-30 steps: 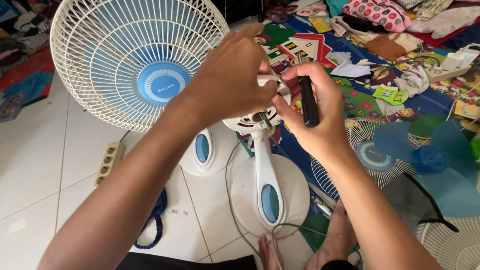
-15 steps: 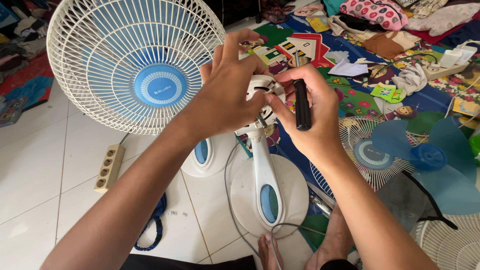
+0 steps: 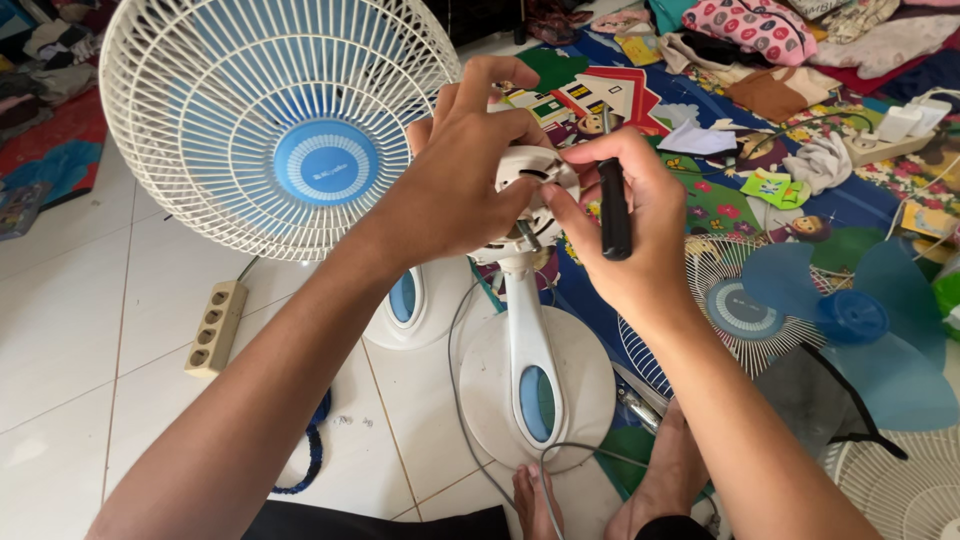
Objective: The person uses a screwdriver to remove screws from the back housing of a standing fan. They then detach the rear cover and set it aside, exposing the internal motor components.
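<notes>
My left hand (image 3: pixel 455 175) grips the white motor head (image 3: pixel 535 180) of a small stripped fan, fingers wrapped over its top and left side. My right hand (image 3: pixel 625 225) is closed around a black-handled screwdriver (image 3: pixel 613 210), thumb and fingertips touching the motor head's right side. The tool's tip is hidden behind my fingers. Below the motor head stands the fan's white stem with a blue oval panel (image 3: pixel 537 400) on a round white base (image 3: pixel 580 390). My bare feet (image 3: pixel 600 500) rest at the base's near edge.
A complete white fan with a blue centre (image 3: pixel 270 130) stands at the left. A power strip (image 3: pixel 217 327) lies on the tiled floor. A loose blue fan blade (image 3: pixel 850 315) and wire grilles (image 3: pixel 730 310) lie on the right, on a colourful mat (image 3: pixel 720 200) strewn with clothes.
The view has shifted slightly. My hands stay on the motor head; the right hand has turned a little, with the screwdriver held more upright and closer to the motor head.
</notes>
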